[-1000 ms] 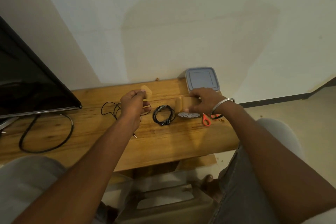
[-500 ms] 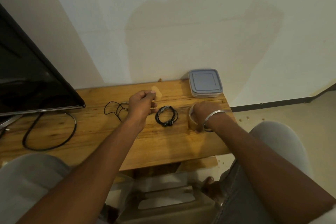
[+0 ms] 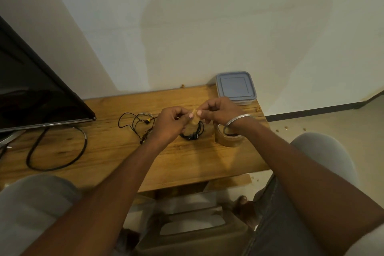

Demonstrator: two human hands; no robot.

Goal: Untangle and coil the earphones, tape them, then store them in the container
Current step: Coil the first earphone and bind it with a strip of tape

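— Earphones (image 3: pixel 192 137): where are they?
— Coiled in a black ring on the grained wooden table (image 3: pixel 104 151), partly hidden under the hands. Left of them is a tangled thin wire (image 3: pixel 136 122).
— And the fingers?
— The left hand (image 3: pixel 168 124) and right hand (image 3: pixel 220 110) pinch a tan tape strip (image 3: pixel 195 119) above the coil.
— Further right?
— A glossy brown tape roll (image 3: pixel 226 142), then a square, grey-lidded container (image 3: pixel 235 87).

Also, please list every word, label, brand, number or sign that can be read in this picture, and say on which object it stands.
No text can be read anywhere in this view.
container: plain grey lid, no label visible.
tape roll: brown, no print visible.
piece of tape: plain, no marking.
screen: dark, no logo legible.
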